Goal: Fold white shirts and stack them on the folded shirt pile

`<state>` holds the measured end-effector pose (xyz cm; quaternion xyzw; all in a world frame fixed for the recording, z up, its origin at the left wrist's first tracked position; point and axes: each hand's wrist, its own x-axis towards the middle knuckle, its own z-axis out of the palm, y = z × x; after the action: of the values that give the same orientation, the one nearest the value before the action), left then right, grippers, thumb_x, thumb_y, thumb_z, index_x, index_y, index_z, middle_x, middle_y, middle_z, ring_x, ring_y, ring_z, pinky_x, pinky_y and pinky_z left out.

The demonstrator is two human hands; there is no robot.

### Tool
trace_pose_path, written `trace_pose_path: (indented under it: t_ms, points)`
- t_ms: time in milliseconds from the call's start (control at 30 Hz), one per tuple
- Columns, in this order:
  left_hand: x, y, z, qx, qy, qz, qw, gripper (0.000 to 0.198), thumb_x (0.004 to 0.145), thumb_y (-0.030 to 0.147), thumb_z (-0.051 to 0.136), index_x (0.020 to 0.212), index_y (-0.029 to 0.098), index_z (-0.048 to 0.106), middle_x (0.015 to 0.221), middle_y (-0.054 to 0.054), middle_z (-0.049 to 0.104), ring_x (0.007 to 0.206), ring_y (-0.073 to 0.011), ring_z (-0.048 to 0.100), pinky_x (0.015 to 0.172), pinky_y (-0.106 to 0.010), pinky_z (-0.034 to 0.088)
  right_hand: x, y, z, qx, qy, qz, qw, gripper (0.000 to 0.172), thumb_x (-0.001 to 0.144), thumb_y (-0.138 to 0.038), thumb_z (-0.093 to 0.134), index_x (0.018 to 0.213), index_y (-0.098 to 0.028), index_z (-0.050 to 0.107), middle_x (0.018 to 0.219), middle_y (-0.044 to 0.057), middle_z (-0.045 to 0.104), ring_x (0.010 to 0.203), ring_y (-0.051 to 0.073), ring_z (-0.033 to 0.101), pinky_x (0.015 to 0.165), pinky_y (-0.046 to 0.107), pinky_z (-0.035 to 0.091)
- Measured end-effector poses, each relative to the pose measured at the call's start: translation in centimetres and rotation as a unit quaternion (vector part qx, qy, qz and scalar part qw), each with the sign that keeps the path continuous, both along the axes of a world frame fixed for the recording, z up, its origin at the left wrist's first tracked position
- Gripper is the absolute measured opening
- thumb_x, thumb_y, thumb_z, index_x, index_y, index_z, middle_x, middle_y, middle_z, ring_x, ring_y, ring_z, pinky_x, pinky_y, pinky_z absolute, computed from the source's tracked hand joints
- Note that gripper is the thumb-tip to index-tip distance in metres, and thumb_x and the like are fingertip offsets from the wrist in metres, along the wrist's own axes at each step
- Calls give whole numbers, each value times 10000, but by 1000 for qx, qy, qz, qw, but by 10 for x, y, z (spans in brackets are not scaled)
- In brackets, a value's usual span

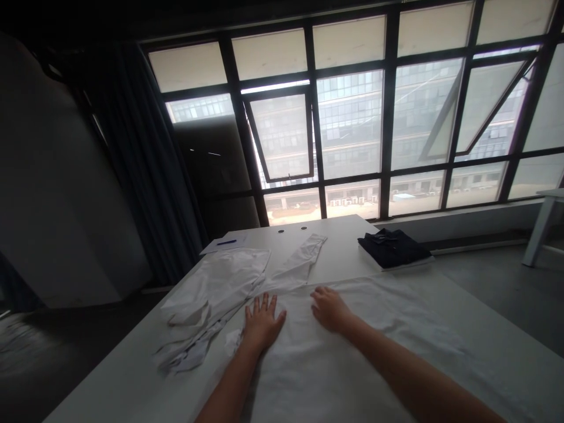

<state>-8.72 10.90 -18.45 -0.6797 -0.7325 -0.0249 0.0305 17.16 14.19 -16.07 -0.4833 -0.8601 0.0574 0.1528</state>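
A white shirt [317,358] lies spread over the near part of the table, with one sleeve [299,261] stretching away toward the far end. My left hand [263,320] presses on the cloth near its left edge, fingers spread. On the upper part of the same shirt rests my right hand [329,308]; its fingers are bent but apart, and no cloth shows gripped in them. To the left of my left hand is another white garment [220,276], loosely laid and creased, its lower end bunched.
A folded dark garment [394,247] sits on something white at the table's right edge. Paper [211,245] with a blue pen [226,242] lies at the far left of the white table [343,226]. Windows, a dark curtain [145,158] and another table [540,223] stand beyond.
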Motion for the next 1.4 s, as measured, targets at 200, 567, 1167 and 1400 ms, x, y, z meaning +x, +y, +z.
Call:
trace_pose_path:
  t_ms: [200, 567, 1167, 1400]
  points:
    - [-4, 0, 0, 5, 15, -3, 1000, 879, 957, 662, 240, 1568, 31, 278, 1639, -192, 212, 1528, -320, 181, 1226, -499, 131, -77, -23, -21, -40, 20, 65, 997, 734, 985, -611, 279, 1550, -147, 348, 1620, 161, 317, 1502, 330, 220, 1203, 541, 98]
    - [-9, 4, -8, 33, 9, -14, 999, 890, 952, 679, 278, 1541, 14, 329, 1620, -222, 266, 1510, -337, 226, 1208, -473, 149, 172, 48, -43, -49, -77, -187, 978, 833, 950, -678, 243, 1577, -133, 302, 1651, 123, 249, 1523, 297, 194, 1221, 478, 111]
    - [5, -17, -9, -19, -12, -14, 1000, 922, 913, 778, 275, 1587, 149, 284, 1653, -177, 191, 1521, -399, 150, 1199, -557, 134, 203, 20, -39, 87, -68, -181, 977, 348, 961, -342, 435, 1120, -176, 696, 1179, 153, 687, 1082, 267, 630, 952, 365, 436]
    - [-19, 6, -11, -6, 3, -11, 1000, 909, 921, 774, 244, 1583, 153, 297, 1650, -164, 211, 1520, -374, 175, 1203, -542, 136, 175, 31, -58, -20, -81, -181, 980, 801, 954, -635, 312, 1553, -104, 351, 1634, 138, 292, 1512, 325, 211, 1214, 504, 109]
